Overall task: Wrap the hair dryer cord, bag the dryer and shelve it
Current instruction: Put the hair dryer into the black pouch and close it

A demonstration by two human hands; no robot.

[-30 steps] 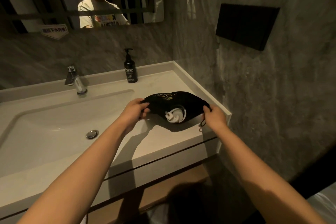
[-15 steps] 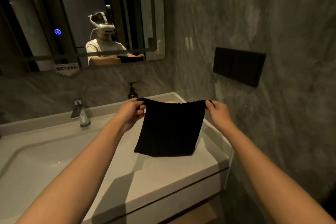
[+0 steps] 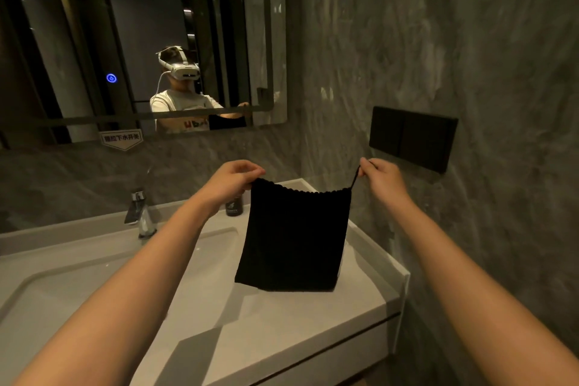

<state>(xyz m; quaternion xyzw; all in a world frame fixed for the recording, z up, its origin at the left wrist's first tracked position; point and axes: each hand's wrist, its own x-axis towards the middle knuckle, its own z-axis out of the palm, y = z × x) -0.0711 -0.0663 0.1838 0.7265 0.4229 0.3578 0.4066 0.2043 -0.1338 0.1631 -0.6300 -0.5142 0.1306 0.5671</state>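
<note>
Black cloth hangs between both hands: the left hand [image 3: 233, 178] and right hand [image 3: 380, 177] each pinch a top corner of the bag [image 3: 296, 238], lifted higher than before, gathered mouth pulled shut, above the counter [image 3: 313, 323] beside the sink [image 3: 94, 276].

One black drawstring bag [image 3: 294, 238] hangs above the white vanity counter [image 3: 313, 323], and two hands hold its top corners: the left hand [image 3: 232, 180] at the corner nearer the basin side of the counter, the right hand [image 3: 380, 177] pinching the cord at the corner nearer the counter's wall end. On the counter stand one chrome faucet [image 3: 141, 213] at the back edge behind the single basin [image 3: 94, 273], and one dark pump bottle [image 3: 234, 205] at the back, partly hidden by the left hand. Above the counter there is one mirror [image 3: 141, 41] with one blue lit button [image 3: 111, 78] and one small label [image 3: 121, 138] at its lower edge, and one black wall panel [image 3: 413, 138] on the side wall.
</note>
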